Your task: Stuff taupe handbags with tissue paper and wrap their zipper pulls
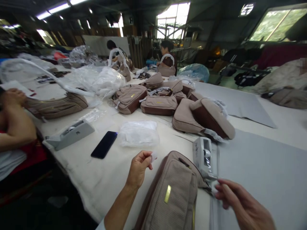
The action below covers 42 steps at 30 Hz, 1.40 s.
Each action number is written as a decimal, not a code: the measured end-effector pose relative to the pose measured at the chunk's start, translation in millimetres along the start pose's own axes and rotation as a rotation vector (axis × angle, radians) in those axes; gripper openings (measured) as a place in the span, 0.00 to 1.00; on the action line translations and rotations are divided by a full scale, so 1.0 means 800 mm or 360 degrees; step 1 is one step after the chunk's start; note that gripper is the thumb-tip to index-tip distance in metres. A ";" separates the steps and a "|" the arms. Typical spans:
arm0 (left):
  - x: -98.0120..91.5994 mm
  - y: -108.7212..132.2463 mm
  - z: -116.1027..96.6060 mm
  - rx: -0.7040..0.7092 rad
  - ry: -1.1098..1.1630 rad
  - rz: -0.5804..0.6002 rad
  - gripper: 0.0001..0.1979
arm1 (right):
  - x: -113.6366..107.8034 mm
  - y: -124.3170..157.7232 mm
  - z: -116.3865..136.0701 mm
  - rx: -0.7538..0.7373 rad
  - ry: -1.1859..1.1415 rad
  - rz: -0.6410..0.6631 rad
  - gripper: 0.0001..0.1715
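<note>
My left hand [139, 167] is raised over the table and pinches a small white piece [153, 156] between thumb and fingers. A taupe handbag [171, 195] with a gold tag lies right in front of me, between my hands. My right hand [240, 203] reaches toward the grey tape dispenser [203, 156], its fingertips pinched at the tape end near the dispenser's blade; what they hold is too small to name.
A black phone [104, 144], a plastic bag [139, 133] and a second tape dispenser [72, 133] lie on the white table [100, 179]. Several taupe bags [158, 103] are piled mid-table. A person's arm [14, 127] rests at the left; two other people work at the far end.
</note>
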<state>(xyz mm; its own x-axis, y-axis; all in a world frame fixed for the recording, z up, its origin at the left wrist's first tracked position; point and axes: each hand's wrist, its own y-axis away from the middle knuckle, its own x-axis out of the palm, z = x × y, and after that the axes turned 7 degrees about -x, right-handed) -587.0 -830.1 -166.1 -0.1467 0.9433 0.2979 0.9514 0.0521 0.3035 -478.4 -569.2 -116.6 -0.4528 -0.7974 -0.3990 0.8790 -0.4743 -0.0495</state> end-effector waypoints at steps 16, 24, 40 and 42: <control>0.017 0.022 0.003 -0.0696 0.0601 0.0296 0.13 | 0.133 -0.065 -0.035 -0.0180 0.0110 0.0476 0.17; -0.016 0.004 -0.005 -0.0574 0.0355 -0.0043 0.12 | 0.189 -0.062 -0.018 -0.0350 -0.0211 0.0695 0.14; -0.063 -0.093 -0.005 0.0111 -0.1248 -0.0330 0.15 | 0.201 -0.057 -0.048 -0.0492 -0.0202 0.0575 0.15; -0.076 -0.126 -0.007 0.0182 -0.1424 -0.0463 0.14 | 0.202 -0.057 -0.052 -0.0504 -0.0189 0.0572 0.16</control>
<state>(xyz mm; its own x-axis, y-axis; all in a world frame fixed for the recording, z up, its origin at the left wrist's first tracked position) -675.5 -894.6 -209.8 -0.1654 0.7870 -0.5944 0.9380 0.3117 0.1518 -585.1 -660.8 -217.0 -0.1103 -0.9355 -0.3358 0.9767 -0.0395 -0.2108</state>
